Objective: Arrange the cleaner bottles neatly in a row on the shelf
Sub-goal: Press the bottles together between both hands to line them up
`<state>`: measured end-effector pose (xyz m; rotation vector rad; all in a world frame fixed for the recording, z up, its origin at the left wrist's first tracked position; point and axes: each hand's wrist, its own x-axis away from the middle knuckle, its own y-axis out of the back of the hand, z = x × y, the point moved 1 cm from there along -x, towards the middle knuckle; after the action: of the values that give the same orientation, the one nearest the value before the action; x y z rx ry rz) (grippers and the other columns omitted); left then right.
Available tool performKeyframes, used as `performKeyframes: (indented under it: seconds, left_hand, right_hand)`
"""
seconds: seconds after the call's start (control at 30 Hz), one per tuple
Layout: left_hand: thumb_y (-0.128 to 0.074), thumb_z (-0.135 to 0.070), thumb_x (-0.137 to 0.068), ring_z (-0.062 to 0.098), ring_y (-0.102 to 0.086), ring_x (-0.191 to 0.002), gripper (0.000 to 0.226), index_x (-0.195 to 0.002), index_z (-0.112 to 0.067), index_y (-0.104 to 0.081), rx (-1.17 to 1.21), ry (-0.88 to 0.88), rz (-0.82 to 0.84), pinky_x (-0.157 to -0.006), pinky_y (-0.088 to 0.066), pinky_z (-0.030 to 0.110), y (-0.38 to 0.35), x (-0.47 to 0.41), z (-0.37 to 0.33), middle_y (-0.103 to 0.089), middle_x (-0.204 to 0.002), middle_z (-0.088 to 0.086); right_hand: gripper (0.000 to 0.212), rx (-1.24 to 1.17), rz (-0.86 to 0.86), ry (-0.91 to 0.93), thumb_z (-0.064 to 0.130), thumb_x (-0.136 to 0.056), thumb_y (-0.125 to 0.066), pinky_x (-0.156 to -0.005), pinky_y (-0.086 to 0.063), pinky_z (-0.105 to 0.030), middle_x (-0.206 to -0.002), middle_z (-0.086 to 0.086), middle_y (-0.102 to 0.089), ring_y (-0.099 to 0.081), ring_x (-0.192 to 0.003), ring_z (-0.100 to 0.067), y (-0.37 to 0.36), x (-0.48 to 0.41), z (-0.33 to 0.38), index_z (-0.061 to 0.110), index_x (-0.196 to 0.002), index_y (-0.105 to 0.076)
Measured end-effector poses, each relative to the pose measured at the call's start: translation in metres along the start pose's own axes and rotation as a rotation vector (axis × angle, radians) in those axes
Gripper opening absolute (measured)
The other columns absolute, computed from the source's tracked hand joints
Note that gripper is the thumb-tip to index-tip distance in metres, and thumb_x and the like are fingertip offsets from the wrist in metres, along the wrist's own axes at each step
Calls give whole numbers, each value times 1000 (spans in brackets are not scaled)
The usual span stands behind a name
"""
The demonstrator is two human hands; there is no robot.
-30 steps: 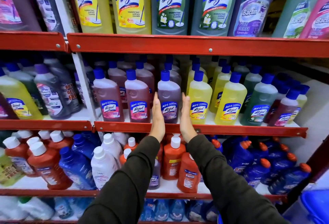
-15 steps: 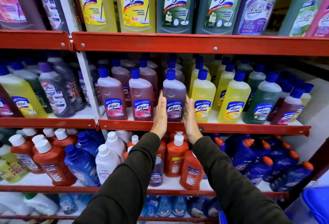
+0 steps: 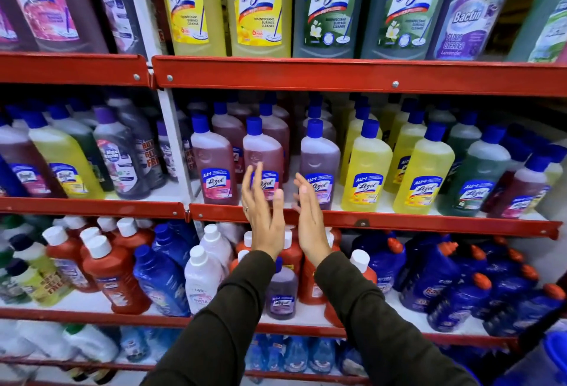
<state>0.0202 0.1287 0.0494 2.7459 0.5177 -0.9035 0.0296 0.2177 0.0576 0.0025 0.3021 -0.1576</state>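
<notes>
On the middle red shelf (image 3: pixel 399 224) stands a front row of blue-capped cleaner bottles: two pink ones (image 3: pixel 214 161) (image 3: pixel 262 152), a purple one (image 3: pixel 320 161), then yellow ones (image 3: pixel 366 167) (image 3: pixel 425 170). My left hand (image 3: pixel 260 213) is open with spread fingers, held in front of the second pink bottle's label. My right hand (image 3: pixel 310 217) is open and flat, palm facing left, in front of the purple bottle's lower left side. Neither hand holds anything. Both arms wear dark sleeves.
Large yellow and green bottles (image 3: pixel 257 5) fill the top shelf. Green (image 3: pixel 477 177) and dark red bottles stand at the row's right end. Below are red (image 3: pixel 116 275), blue (image 3: pixel 162 281) and white bottles (image 3: pixel 202 278). A white upright (image 3: pixel 175 140) divides the bays.
Both hands were flat against the two sides of the purple bottle. They have let go of it, pulled back and shifted left, and the left fingers have spread.
</notes>
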Motion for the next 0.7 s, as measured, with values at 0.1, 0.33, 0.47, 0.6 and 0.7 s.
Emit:
performKeyframes:
  seconds: [0.1, 0.33, 0.47, 0.6, 0.7]
  left_hand:
    - [-31, -68, -99, 14, -9, -163, 71, -163, -42, -13, 113, 145, 71, -133, -14, 51, 16, -19, 10, -11, -177, -1]
    - [-37, -96, -84, 18, -28, -160, 65, -145, -78, -24, 292, 299, 210, -129, -26, 56, 26, -48, 32, -26, -175, -7]
    - [-37, -95, -85, 16, -33, -157, 76, -154, -66, -24, 263, 298, 239, -129, -29, 55, 31, -51, 28, -30, -173, -6]
    - [-33, -96, -84, 15, -30, -158, 83, -158, -60, -21, 239, 273, 266, -129, -28, 53, 33, -51, 26, -26, -174, -5]
    - [-33, -97, -83, 17, -27, -159, 59, -139, -82, -19, 220, 274, 281, -129, -27, 55, 34, -49, 26, -24, -175, -6]
  right_hand:
    - [58, 32, 73, -51, 56, -106, -28, -131, -21, -35, -166, 13, -30, -26, -153, -2, -16, -10, 10, 33, -159, -28]
    - [88, -27, 91, -117, 83, -90, -32, -127, -33, -40, -165, 4, -42, -42, -150, -9, -33, -20, 9, 31, -161, -30]
    - [98, -71, 72, -107, 89, -82, -38, -123, -38, -37, -162, 5, -46, -47, -146, -8, -36, -19, 3, 33, -162, -31]
    - [82, -57, 46, -115, 74, -91, -37, -118, -43, -30, -160, 4, -49, -50, -144, -7, -34, -21, 0, 31, -161, -33]
    - [76, -71, 33, -116, 68, -94, -37, -111, -46, -25, -159, 3, -50, -52, -142, -8, -33, -21, -1, 30, -160, -35]
